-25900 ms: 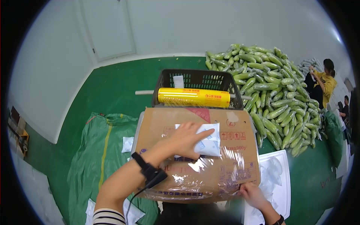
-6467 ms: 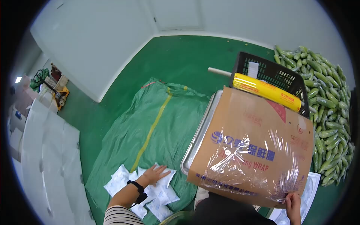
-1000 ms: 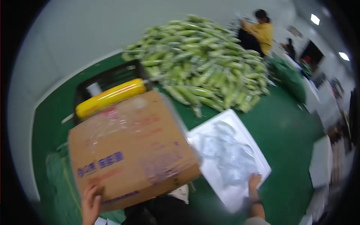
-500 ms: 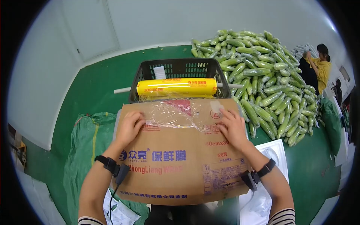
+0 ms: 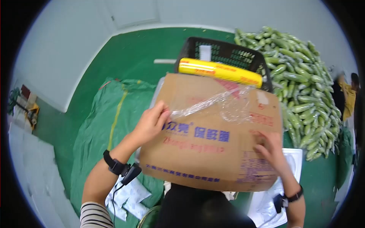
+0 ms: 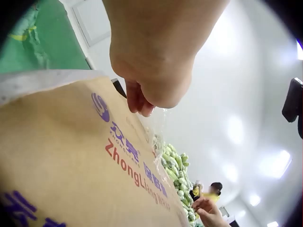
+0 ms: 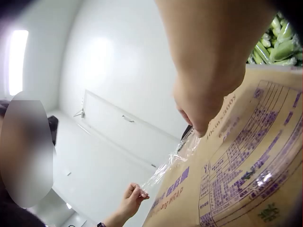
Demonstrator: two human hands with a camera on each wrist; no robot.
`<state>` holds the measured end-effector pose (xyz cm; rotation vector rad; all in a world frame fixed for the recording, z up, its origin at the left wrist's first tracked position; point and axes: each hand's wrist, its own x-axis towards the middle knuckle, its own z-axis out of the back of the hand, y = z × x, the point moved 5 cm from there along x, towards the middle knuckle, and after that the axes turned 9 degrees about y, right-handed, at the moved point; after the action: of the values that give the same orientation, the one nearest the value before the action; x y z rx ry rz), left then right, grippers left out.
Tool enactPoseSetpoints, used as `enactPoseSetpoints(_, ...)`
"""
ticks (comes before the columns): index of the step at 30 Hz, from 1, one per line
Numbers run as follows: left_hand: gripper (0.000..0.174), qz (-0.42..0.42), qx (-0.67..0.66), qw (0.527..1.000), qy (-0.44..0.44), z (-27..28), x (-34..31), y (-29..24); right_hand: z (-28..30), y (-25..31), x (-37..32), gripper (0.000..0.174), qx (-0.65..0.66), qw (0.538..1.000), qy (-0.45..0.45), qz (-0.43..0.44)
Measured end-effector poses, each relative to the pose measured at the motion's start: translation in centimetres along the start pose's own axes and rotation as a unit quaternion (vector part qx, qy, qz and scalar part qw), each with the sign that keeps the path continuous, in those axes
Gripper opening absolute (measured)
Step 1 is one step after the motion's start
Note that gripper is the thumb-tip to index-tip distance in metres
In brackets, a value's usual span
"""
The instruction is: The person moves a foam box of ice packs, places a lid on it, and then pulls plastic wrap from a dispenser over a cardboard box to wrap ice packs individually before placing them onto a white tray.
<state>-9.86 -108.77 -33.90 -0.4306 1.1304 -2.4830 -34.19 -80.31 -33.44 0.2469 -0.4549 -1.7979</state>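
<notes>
In the head view, a cardboard box (image 5: 197, 159) with blue and red print lies before me as a work surface. My left hand (image 5: 153, 121) pinches an edge of clear cling film (image 5: 205, 106) above the box's left side. The film stretches in a gathered strand up toward the yellow cling film roll (image 5: 218, 71). My right hand (image 5: 270, 149), fingers curled, is over the box's right side. In the right wrist view, film (image 7: 163, 171) runs from the left hand's fingertips to the right hand (image 7: 213, 104), which pinches its other end.
A black basket (image 5: 224, 51) behind the box bears the roll on a rod. Wrapped green vegetables (image 5: 304, 95) are piled at right. White packs (image 5: 131, 197) lie on a green sheet (image 5: 99, 125) at left. A white foam tray (image 5: 292, 159) is lower right.
Half a second ago both hands were at the box's far end; they have come nearer, drawing the film over the box. Earlier a white pack lay on the box; later my left hand touched the packs.
</notes>
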Motion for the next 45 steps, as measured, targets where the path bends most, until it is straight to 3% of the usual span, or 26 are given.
enactPoseSetpoints(2,0.008,-0.012,-0.004,1.000,-0.004,0.1,0.5,-1.1,-2.0,-1.4,2.2,0.043,0.043,0.999,-0.026,-0.009)
enactPoseSetpoints(5,0.007,-0.006,-0.022,1.000,-0.014,0.9,1.0,-1.2,-3.0,-2.1,6.1,0.033,0.051,0.996,0.026,-0.064)
enactPoseSetpoints(8,0.007,0.015,-0.055,0.998,-0.018,1.5,1.5,-0.4,-3.1,-3.1,9.2,0.019,-0.030,0.992,-0.108,0.051)
enactPoseSetpoints(11,0.007,0.028,-0.116,0.993,-0.022,1.7,1.8,0.6,-2.3,-3.8,10.5,0.007,-0.047,0.980,-0.145,0.131)
enactPoseSetpoints(13,0.007,0.031,-0.126,0.991,-0.019,1.9,2.0,0.6,-1.6,-5.4,9.4,0.006,0.180,0.980,-0.087,-0.005)
enactPoseSetpoints(14,0.007,0.028,-0.126,0.991,-0.019,2.0,1.9,0.5,-1.3,-5.8,7.9,0.007,0.291,0.952,-0.054,-0.075)
enactPoseSetpoints(18,0.004,0.049,-0.144,0.988,0.025,2.5,-0.5,-1.1,4.7,-2.7,-1.1,0.010,0.289,0.948,-0.074,-0.113)
enactPoseSetpoints(19,0.003,0.020,-0.114,0.992,0.042,2.4,-2.0,-2.1,4.7,-2.9,-4.1,0.009,0.236,0.963,-0.079,-0.098)
enactPoseSetpoints(20,0.004,0.000,-0.079,0.995,0.059,2.3,-3.9,-3.2,4.4,-2.4,-7.0,0.006,0.217,0.961,-0.047,-0.163)
enactPoseSetpoints(21,0.005,-0.012,-0.039,0.996,0.079,2.2,-6.3,-3.9,3.7,-0.9,-8.9,0.008,0.199,0.969,-0.025,-0.141)
enactPoseSetpoints(22,0.008,0.002,-0.016,0.997,0.081,1.8,-9.1,-3.4,1.7,-0.3,-10.8,0.009,0.302,0.934,-0.004,-0.188)
enactPoseSetpoints(23,0.012,0.014,0.012,0.997,0.081,0.8,-11.8,-2.4,0.1,0.9,-11.8,0.011,0.324,0.924,0.008,-0.201)
enactPoseSetpoints(25,0.016,-0.032,0.027,0.999,-0.008,-2.2,-17.2,0.3,-3.7,2.5,-12.7,0.011,0.232,0.950,0.069,-0.195)
enactPoseSetpoints(27,0.037,0.022,0.195,0.981,0.012,-5.0,-24.5,4.4,-6.5,1.4,-13.6,0.010,0.139,0.978,0.018,-0.154)
enactPoseSetpoints(30,0.072,0.230,0.341,0.908,0.084,-7.1,-34.6,11.2,-7.0,0.7,-13.4,0.010,0.180,0.961,0.029,-0.208)
enactPoseSetpoints(32,0.095,0.468,0.158,0.868,0.055,-9.2,-40.0,16.1,-6.6,1.2,-13.2,0.010,0.172,0.964,0.036,-0.199)
enactPoseSetpoints(33,0.107,0.573,0.059,0.817,0.037,-10.9,-42.9,18.5,-6.7,1.1,-13.1,0.010,0.168,0.966,0.041,-0.192)
enactPoseSetpoints(35,0.124,0.675,0.087,0.730,-0.056,-16.1,-43.5,23.2,-7.3,0.0,-13.5,0.010,0.169,0.968,0.035,-0.181)
enactPoseSetpoints(36,0.127,0.754,0.015,0.647,-0.110,-15.4,-40.2,21.5,-7.6,-0.6,-13.8,0.010,0.167,0.969,0.027,-0.180)
enactPoseSetpoints(38,0.129,0.802,0.013,0.583,-0.131,-14.3,-37.4,21.8,-7.1,0.7,-13.5,0.009,0.228,0.947,0.011,-0.226)
enactPoseSetpoints(39,0.130,0.812,0.016,0.570,-0.122,-13.8,-35.3,21.2,-6.6,1.6,-12.9,0.008,0.184,0.961,0.017,-0.204)
enactPoseSetpoints(41,0.128,0.786,0.044,0.609,-0.090,-13.2,-35.3,21.8,-6.2,1.8,-13.3,0.007,0.088,0.980,0.024,-0.179)
enactPoseSetpoints(43,0.124,0.689,0.071,0.720,-0.049,-12.4,-36.6,23.6,-6.6,0.5,-13.7,0.003,0.085,0.983,0.040,-0.160)
enactPoseSetpoints(44,0.121,0.646,0.038,0.753,-0.117,-12.1,-38.0,25.7,-5.8,1.3,-13.2,0.003,0.072,0.985,0.050,-0.151)
enactPoseSetpoints(45,0.099,0.656,-0.034,0.713,-0.243,-12.7,-41.0,28.5,-5.4,2.3,-12.5,0.002,0.064,0.986,0.065,-0.143)
